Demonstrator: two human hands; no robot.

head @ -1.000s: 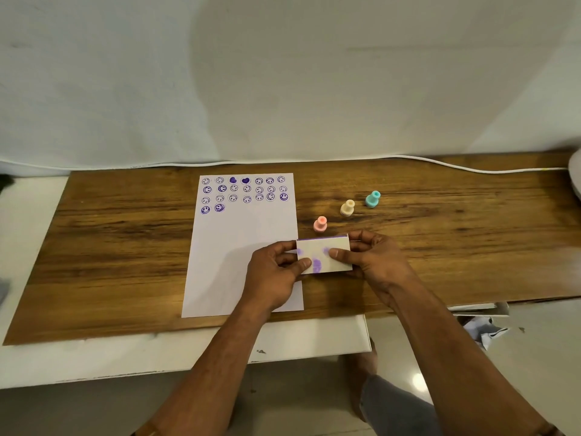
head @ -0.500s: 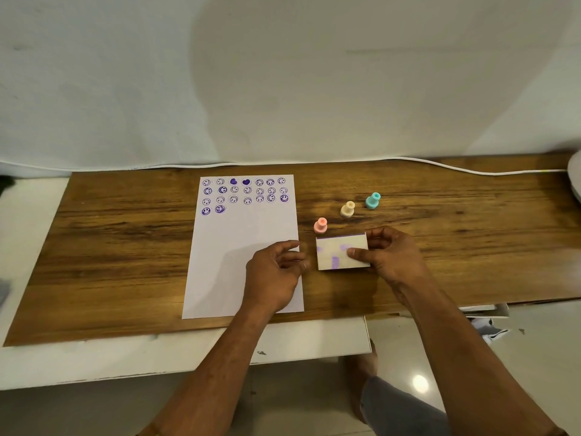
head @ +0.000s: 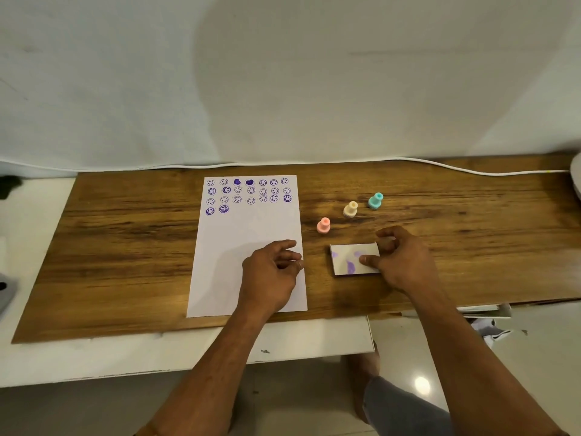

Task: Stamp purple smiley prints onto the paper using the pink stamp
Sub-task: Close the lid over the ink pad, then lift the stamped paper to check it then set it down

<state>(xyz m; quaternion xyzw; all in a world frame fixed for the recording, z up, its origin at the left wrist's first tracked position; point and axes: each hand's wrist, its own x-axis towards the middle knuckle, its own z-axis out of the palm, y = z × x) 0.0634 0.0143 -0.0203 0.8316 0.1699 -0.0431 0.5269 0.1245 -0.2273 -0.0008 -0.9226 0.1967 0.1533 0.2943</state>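
Observation:
A white sheet of paper (head: 242, 234) lies on the wooden board, its top rows filled with purple smiley prints and two hearts. The pink stamp (head: 323, 225) stands upright on the wood just right of the paper, untouched. A white ink-pad box (head: 349, 259) smeared with purple sits flat on the board below the stamps. My right hand (head: 401, 262) grips the box's right end, thumb on its top. My left hand (head: 272, 273) rests on the paper's lower right part, fingers loosely curled, holding nothing.
A cream stamp (head: 350, 209) and a teal stamp (head: 375, 201) stand behind the pink one. A white cable (head: 456, 169) runs along the board's back edge. The wooden board (head: 125, 247) lies on a white table. Crumpled paper lies on the floor at the right.
The ink-pad box has slid right, off the paper's edge, carried by my right hand. My left hand let go of it and now rests on the paper.

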